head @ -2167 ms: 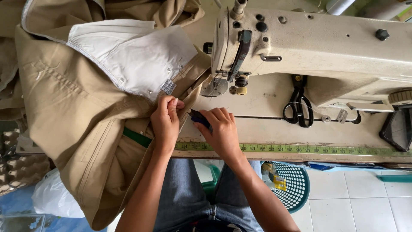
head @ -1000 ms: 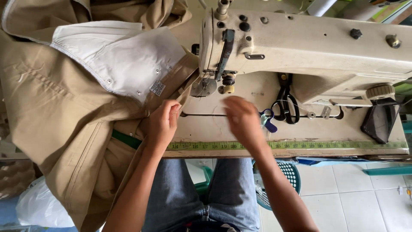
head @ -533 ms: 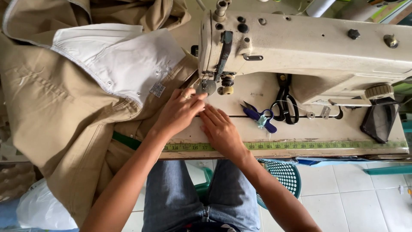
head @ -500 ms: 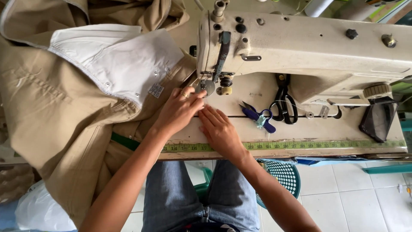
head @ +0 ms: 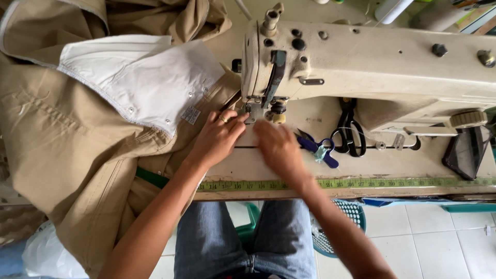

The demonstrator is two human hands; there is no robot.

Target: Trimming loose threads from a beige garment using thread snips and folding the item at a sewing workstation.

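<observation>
A: Head view, left side?
B: Left hand lies flat, fingers spread, pressing tan garment at the sewing machine foot.

A: Right side?
B: Right hand, blurred, rests on the counter beside it; fingers seemingly loose, holding nothing. Blue snips lie near.

Your left hand lies on the khaki garment just left of the sewing machine's presser foot, fingertips touching the foot, a ring on one finger. Your right hand is blurred, flat on the machine bed just below and right of the foot. The garment's white lining spreads left of the foot. Blue thread snips and black scissors lie right of it, near your right hand. A yellow-green measuring tape runs along the bed's front edge, below the foot.
</observation>
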